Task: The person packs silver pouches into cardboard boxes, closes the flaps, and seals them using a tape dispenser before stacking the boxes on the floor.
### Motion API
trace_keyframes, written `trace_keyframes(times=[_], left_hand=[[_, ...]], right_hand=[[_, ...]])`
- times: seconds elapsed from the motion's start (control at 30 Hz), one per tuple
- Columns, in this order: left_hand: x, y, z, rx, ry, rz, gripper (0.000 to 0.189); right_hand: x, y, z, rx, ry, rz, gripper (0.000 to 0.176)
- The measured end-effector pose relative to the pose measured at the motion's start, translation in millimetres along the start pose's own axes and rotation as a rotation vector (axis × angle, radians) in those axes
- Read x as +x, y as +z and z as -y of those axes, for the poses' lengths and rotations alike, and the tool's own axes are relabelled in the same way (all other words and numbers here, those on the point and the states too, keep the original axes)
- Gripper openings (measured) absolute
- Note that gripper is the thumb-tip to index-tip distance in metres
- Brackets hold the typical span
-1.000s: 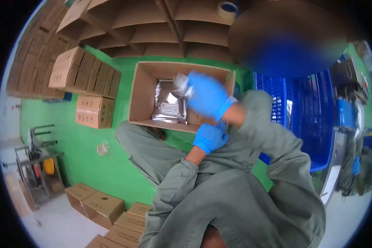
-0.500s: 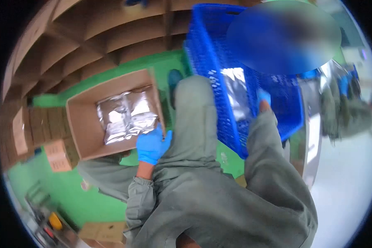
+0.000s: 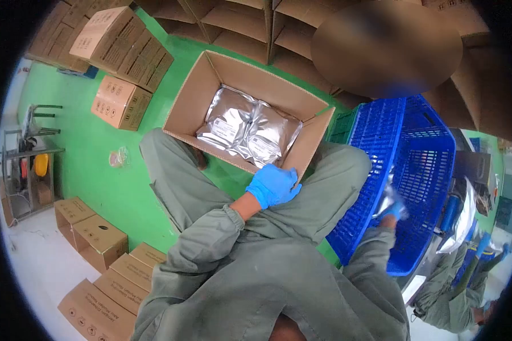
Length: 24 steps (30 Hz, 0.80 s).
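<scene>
An open cardboard box [image 3: 189, 99] stands tilted between my knees, with silver foil pouches [image 3: 230, 116] with white labels lying side by side in it. My left hand [image 3: 274, 186], in a blue glove, rests on the box's near rim at its right corner, fingers curled over the edge. To the right, my right hand [image 3: 397, 211], also blue-gloved, reaches into a blue plastic crate [image 3: 365, 170]. It is blurred beside a silver pouch [image 3: 387, 196] in the crate, and its fingers cannot be made out.
Closed cartons [image 3: 122, 102] stand on the green floor at the upper left, more cartons [image 3: 114, 290] at the lower left. Behind is a row of open cardboard boxes [image 3: 239, 28]. A metal trolley [image 3: 31, 165] is far left. Another person's gloved hand [image 3: 483, 243] shows at far right.
The view has swung, so the box now appears nearer the middle and the crate lower right. My left hand stays at the box rim; my right hand remains inside the crate.
</scene>
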State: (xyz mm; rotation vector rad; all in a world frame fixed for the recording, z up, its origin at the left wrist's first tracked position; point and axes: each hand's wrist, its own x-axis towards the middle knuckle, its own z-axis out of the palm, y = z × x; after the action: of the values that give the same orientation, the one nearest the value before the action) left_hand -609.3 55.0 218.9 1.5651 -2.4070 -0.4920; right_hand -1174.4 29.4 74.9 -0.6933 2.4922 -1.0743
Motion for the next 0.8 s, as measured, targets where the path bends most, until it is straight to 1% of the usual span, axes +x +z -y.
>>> trace_keyframes(times=[0.03, 0.07, 0.13, 0.17, 0.2, 0.23, 0.27, 0.3, 0.33, 0.37, 0.4, 0.43, 0.47, 0.5, 0.53, 0.57, 0.6, 0.63, 0.67, 0.7, 0.73, 0.77, 0.8], left_hand=[[1.2, -2.9, -0.5, -0.003, -0.001, 0.019, 0.038], [1.9, -4.2, -0.8, -0.005, -0.002, 0.038, 0.039], [0.9, -1.9, 0.8, -0.012, 0.012, 0.031, 0.039], [0.0, 0.2, 1.4, -0.016, 0.015, 0.023, 0.039], [-1.0, 2.3, 1.6, -0.017, 0.02, 0.021, 0.039], [-1.2, 4.1, 2.3, -0.038, 0.025, -0.006, 0.038], [-1.2, 4.3, 2.7, -0.058, 0.029, -0.034, 0.038], [-0.8, 1.9, 2.4, -0.054, 0.027, -0.038, 0.038], [-1.3, -1.3, 1.9, -0.061, 0.018, -0.014, 0.038], [-1.8, -3.9, 1.3, -0.064, 0.01, 0.012, 0.038], [-2.9, 3.5, 2.2, -0.065, 0.015, -0.016, 0.038], [-4.0, 7.2, 3.1, -0.053, 0.017, -0.016, 0.038], [-5.2, 9.6, 3.3, -0.054, 0.026, -0.046, 0.039], [-6.5, 11.5, 3.2, -0.055, 0.035, -0.076, 0.04], [-7.5, 12.1, 3.2, -0.024, 0.048, -0.092, 0.04], [-8.5, 12.6, 3.5, -0.011, 0.052, -0.091, 0.04], [-10.0, 13.2, 3.2, -0.017, 0.05, -0.085, 0.041], [-11.7, 14.1, 2.4, -0.023, 0.046, -0.078, 0.042], [-12.9, 14.3, 2.3, -0.056, 0.019, 0.029, 0.044], [-11.7, 5.8, 4.1, -0.038, 0.019, 0.032, 0.044], [-11.0, -8.0, 3.2, -0.041, -0.008, 0.206, 0.046], [-16.7, 19.0, 10.1, -0.087, 0.016, 0.06, 0.043], [-22.5, 46.8, 17.2, -0.129, 0.048, -0.088, 0.04]], right_hand=[[4.3, -11.2, 57.1, -0.342, -0.161, -0.232, 0.06], [-3.4, -27.5, 115.4, -0.523, -0.304, -0.326, 0.061], [-68.8, -69.9, 251.3, -0.487, -0.593, -0.113, 0.069], [-117.0, -83.3, 302.3, -0.245, -0.833, -0.032, 0.063], [-153.0, -97.1, 341.8, -0.269, -0.833, -0.061, 0.056], [-179.2, -113.3, 372.8, -0.344, -0.721, -0.074, 0.055], [-210.0, -123.5, 400.3, -0.193, -0.896, -0.022, 0.053], [-230.4, -128.8, 416.2, -0.099, -0.943, -0.009, 0.049], [-241.4, -129.4, 430.9, 0.055, -0.97, 0.055, 0.046], [-266.7, -125.7, 451.5, 0.116, -0.999, 0.198, 0.04], [-269.4, -119.0, 463.0, 0.164, -0.925, 0.351, 0.04], [-287.3, -105.3, 482.5, 0.009, -0.957, 0.425, 0.038], [-312.0, -79.2, 503.3, 0.027, -0.969, 0.599, 0.034], [-335.3, -49.1, 519.6, 0.144, -1.002, 0.777, 0.029], [-332.0, -16.0, 527.2, 0.122, -0.996, 1.016, 0.026], [-346.5, 25.8, 527.1, 0.298, -0.999, 1.132, 0.024], [-349.3, 69.2, 528.6, 0.197, -1.069, 1.164, 0.026], [-354.6, 119.6, 518.7, 0.11, -1.261, 0.937, 0.035], [-387.5, 136.7, 510.8, -0.03, -1.398, 0.733, 0.041], [-417.1, 156.5, 488.0, -0.154, -1.343, 0.71, 0.038], [-444.3, 166.2, 463.7, -0.246, -1.356, 0.804, 0.039], [-464.2, 186.9, 423.9, -0.242, -1.532, 0.748, 0.048], [-467.8, 204.0, 369.1, -0.227, -1.58, 0.992, 0.052]])
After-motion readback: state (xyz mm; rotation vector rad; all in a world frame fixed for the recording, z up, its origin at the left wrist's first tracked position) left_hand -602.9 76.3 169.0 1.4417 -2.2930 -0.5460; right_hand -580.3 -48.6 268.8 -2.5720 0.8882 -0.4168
